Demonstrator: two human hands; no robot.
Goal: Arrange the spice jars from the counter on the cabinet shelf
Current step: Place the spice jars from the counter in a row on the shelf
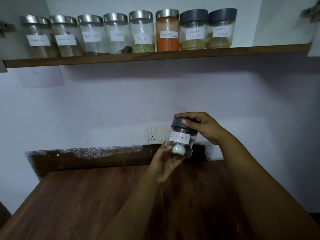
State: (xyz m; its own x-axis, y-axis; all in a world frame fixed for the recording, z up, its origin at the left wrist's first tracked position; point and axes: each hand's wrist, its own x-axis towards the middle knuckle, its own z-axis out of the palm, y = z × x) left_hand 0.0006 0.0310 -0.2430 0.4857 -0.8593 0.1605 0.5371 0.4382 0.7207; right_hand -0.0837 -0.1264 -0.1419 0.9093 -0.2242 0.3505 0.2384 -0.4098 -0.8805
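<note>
A small glass jar (181, 141) with a grey lid and a white label reading "Black Pepper" is held in the air above the wooden counter (78, 201). My left hand (165, 164) grips its base from below. My right hand (202, 126) curls over the grey lid from above. A small white object shows through the glass near the jar's bottom. On the cabinet shelf (155, 55) stands a row of several labelled spice jars (141, 32), most with silver lids and the two at the right end (207, 29) with grey lids.
A white switch and socket plate (155, 135) is on the wall behind the held jar. A dark backsplash strip (90, 158) runs along the counter's far edge. The shelf has bare space right of the last jar, up to the cabinet wall (280, 23).
</note>
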